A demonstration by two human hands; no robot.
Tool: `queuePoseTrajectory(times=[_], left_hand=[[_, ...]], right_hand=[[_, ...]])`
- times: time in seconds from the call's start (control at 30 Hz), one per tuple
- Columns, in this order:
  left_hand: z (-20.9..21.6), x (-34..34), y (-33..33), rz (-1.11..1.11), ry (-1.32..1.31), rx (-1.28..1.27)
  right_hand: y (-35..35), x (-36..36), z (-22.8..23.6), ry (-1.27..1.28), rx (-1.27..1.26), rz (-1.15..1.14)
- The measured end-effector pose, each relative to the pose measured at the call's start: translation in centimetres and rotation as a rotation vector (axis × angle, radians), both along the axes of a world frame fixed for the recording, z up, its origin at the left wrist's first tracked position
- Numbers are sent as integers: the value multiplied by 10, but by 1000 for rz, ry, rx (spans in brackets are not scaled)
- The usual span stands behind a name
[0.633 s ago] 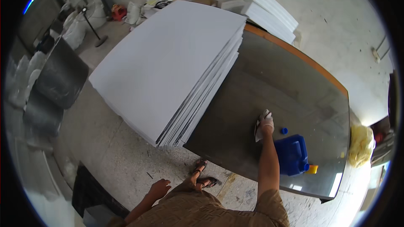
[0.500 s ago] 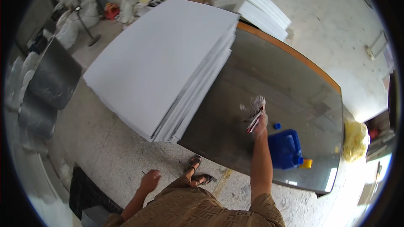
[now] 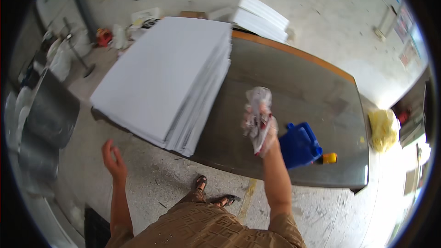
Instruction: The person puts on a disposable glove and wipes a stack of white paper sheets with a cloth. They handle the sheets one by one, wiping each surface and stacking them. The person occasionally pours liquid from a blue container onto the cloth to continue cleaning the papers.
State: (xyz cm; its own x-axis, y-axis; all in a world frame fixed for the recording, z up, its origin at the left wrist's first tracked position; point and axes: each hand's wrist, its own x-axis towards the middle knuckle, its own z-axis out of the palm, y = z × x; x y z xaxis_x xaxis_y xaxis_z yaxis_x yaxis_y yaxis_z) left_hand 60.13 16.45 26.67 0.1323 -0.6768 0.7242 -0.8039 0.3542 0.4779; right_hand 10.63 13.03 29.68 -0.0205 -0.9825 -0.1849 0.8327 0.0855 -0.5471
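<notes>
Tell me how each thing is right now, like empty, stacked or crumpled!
Left hand: empty, open, fingers slightly curled
Right hand: closed around the whitish rag
Whitish rag: crumpled
White sheets: stacked, edges uneven
Blue jug: on the table; can't tell whether capped
Yellow bag: bulging

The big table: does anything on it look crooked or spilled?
Yes, the stack of white sheets looks askew: along its right side the layers are uneven and ragged instead of lining up flush. I see no clear spill around the blue jug.
</notes>
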Motion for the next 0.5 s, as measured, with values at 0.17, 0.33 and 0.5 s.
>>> queuePoseTrajectory(times=[0.17, 0.33, 0.5], left_hand=[[38, 36, -86, -20, 83, -55], [33, 70, -151, -81, 194, -54], [21, 108, -187, -81, 71, -212]], right_hand=[[-7, 5, 58, 655, -258, -254], [-53, 93, 143, 1442, -602, -369], [-115, 239, 180, 1865, -891, -251]])
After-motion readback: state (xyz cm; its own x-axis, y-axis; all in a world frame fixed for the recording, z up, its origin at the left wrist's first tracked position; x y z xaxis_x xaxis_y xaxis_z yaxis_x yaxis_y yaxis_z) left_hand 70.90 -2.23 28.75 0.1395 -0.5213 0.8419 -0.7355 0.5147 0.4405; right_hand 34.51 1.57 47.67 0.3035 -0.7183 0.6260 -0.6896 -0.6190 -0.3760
